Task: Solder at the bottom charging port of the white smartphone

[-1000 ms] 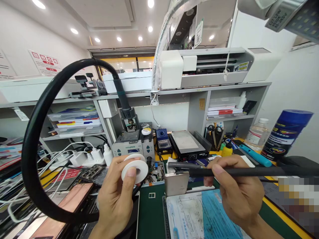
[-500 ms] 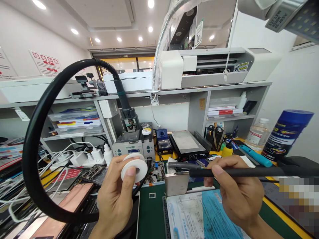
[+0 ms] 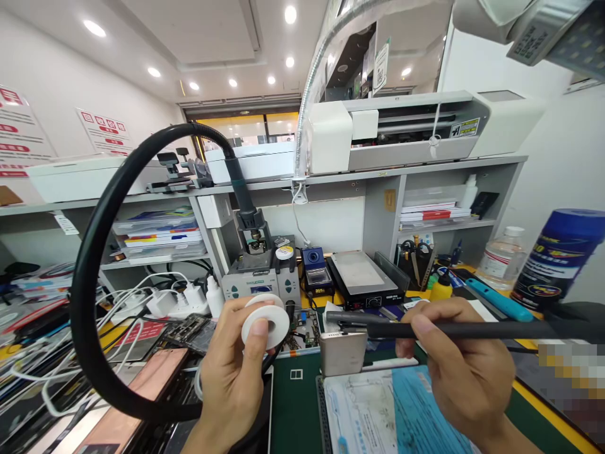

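My left hand [image 3: 231,372] is closed around a small white spool [image 3: 276,326], thumb pressed on its face beside the centre hole. Whatever is wound on it is hidden. A long black soldering iron [image 3: 491,330] lies nearly level in my right hand [image 3: 466,372], with thumb and fingers gripping the shaft. Its thin metal tip points left, above a small beige, phone-like block [image 3: 343,354] standing on edge. I cannot tell whether the tip touches anything. Below lies a blue-and-white printed sheet [image 3: 363,410] on the green mat [image 3: 295,410].
A thick black hose [image 3: 82,252] loops around my left side from the hot-air station [image 3: 250,287]. Opened phone parts [image 3: 137,384] and white cables crowd the left. At the back are a hot plate [image 3: 366,277] and soldering station [image 3: 316,271]; a blue spray can [image 3: 558,258] stands at right.
The whole view has shifted, so the bench and both hands appear farther right. Both hands keep the same hold on the spool and the soldering iron.
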`<state>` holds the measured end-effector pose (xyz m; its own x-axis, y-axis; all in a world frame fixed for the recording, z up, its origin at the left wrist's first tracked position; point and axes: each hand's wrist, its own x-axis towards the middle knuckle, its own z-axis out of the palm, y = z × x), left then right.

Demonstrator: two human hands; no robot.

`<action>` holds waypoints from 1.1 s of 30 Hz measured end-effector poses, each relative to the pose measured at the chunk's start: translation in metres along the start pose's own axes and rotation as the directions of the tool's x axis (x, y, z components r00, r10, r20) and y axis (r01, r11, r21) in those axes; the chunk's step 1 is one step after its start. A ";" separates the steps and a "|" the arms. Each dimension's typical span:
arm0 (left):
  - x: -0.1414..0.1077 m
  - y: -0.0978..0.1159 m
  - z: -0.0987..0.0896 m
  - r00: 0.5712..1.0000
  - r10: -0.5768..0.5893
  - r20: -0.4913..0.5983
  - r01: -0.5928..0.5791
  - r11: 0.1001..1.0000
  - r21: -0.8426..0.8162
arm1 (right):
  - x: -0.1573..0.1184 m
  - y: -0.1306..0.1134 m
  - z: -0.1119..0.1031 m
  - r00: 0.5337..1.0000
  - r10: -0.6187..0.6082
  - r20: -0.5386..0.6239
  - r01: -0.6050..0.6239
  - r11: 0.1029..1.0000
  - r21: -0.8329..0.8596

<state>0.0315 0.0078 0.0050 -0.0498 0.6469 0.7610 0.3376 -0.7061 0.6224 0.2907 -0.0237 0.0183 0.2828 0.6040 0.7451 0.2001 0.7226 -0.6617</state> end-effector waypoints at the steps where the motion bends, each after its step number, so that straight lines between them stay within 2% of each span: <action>1: 0.000 0.000 0.000 1.000 -0.005 0.001 0.005 1.000 -0.011 | 0.000 0.000 0.000 1.000 0.003 0.001 -0.003 1.000 -0.003; 12: 0.002 0.000 0.001 1.000 -0.028 -0.014 0.027 0.999 -0.038 | 0.003 0.004 -0.001 0.995 0.085 -0.056 -0.082 0.995 0.055; 18: 0.004 0.004 0.001 0.999 -0.033 -0.014 0.033 0.999 -0.008 | 0.003 0.008 -0.004 0.987 0.158 -0.029 -0.153 0.980 0.123; 33: 0.003 0.010 0.005 0.992 -0.104 -0.072 0.099 0.993 -0.072 | 0.005 0.008 -0.005 0.989 0.150 -0.009 -0.148 0.981 0.126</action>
<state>0.0392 0.0041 0.0130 -0.1523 0.6942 0.7035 0.2628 -0.6577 0.7059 0.2984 -0.0164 0.0168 0.3180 0.7027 0.6364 0.0367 0.6616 -0.7489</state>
